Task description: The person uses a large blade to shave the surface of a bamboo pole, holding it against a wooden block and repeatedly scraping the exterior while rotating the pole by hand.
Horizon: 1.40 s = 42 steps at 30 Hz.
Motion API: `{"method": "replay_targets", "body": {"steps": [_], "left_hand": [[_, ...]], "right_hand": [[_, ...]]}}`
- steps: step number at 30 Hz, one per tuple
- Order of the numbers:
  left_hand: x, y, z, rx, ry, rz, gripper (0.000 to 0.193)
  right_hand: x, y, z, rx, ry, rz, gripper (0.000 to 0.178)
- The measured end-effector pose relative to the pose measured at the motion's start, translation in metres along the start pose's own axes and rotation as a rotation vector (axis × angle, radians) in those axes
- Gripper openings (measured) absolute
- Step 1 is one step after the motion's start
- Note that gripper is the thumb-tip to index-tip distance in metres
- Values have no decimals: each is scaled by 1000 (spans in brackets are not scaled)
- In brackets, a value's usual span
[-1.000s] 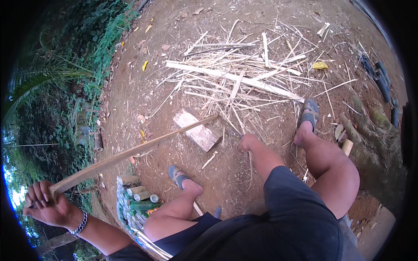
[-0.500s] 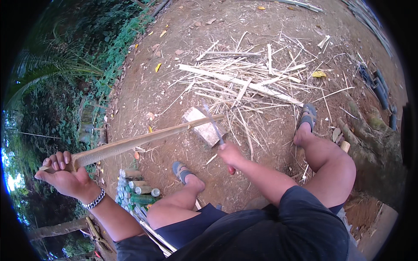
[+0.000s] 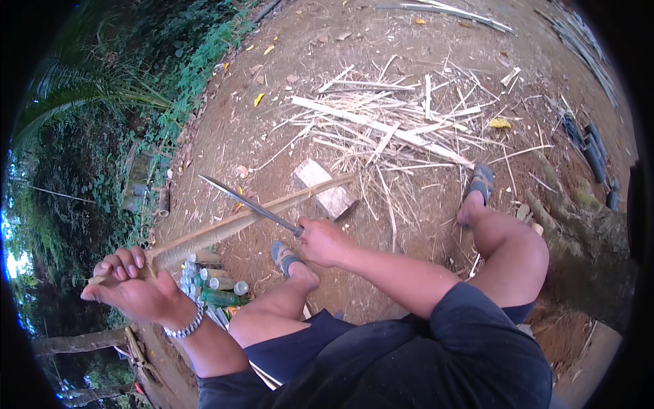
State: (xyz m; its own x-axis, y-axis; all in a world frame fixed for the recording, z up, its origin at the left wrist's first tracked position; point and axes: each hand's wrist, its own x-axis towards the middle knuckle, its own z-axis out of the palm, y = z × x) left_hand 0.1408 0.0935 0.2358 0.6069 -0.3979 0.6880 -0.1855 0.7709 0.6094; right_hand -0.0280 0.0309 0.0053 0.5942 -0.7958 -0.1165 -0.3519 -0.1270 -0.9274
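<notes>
A long split bamboo strip [image 3: 204,235] slants across the ground, its near end gripped by my left hand [image 3: 136,290], fingers curled over it. The strip's far end rests on a pale wooden block [image 3: 335,202]. My right hand [image 3: 323,242] is wrapped round the handle of a long knife [image 3: 235,195]. The dark blade points to the far left and crosses over the strip; whether it touches the strip I cannot tell. Most of the handle is hidden in my fist.
A pile of bamboo slivers [image 3: 388,129] lies beyond the block. Glass bottles [image 3: 221,297] lie beside my left leg. Dark tubes [image 3: 594,153] and a thick tree root [image 3: 579,218] are at the right. Green plants [image 3: 102,109] border the left side.
The knife has swung from over the block to the left, its blade now across the strip. My left hand has come slightly rightward and nearer, still holding the strip.
</notes>
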Motion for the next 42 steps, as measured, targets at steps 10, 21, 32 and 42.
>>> {"method": "replay_targets", "body": {"steps": [10,21,32,42], "left_hand": [[-28,14,11,130,-3,117,55],[-32,12,12,118,15,105,53],[-20,16,-4,13,-127,40,50],[7,2,-15,41,-100,15,48]], "right_hand": [[9,43,-9,-87,5,78,20],[25,92,-12,-140,21,39,21],[26,44,-22,-201,-122,-162,21],[57,83,-42,-216,-286,95,24]]}}
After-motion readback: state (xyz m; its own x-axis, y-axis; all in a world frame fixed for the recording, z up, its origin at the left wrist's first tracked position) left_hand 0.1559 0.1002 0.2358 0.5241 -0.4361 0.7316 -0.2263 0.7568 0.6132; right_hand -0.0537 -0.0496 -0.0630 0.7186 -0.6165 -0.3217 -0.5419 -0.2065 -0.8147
